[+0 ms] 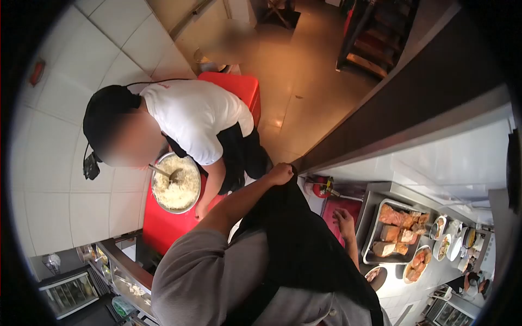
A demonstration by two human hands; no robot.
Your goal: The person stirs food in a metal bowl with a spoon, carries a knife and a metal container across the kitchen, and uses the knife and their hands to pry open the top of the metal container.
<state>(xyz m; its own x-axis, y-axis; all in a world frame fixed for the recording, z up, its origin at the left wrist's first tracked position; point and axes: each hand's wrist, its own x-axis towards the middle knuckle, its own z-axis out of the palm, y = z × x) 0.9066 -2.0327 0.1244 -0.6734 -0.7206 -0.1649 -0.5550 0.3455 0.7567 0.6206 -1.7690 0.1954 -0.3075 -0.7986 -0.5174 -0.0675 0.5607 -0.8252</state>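
My left hand (281, 174) is closed in a fist on the edge of my black apron (304, 233), pulling the cloth out in front of me. On the other side of the apron, my right hand (343, 224) hangs over a pink cutting board (333, 212) with its fingers apart and slightly bent. It holds nothing that I can see. Beside it stands a metal tray (371, 236) with several large pieces of raw meat (396, 216).
Another person (190, 114) leans over a bowl of shredded white food (176, 190) with a spoon, on a red surface (168, 223). Dishes of food (417, 264) line the steel counter. A fire extinguisher (322, 186) stands near the wall; tiled floor (304, 87) lies beyond.
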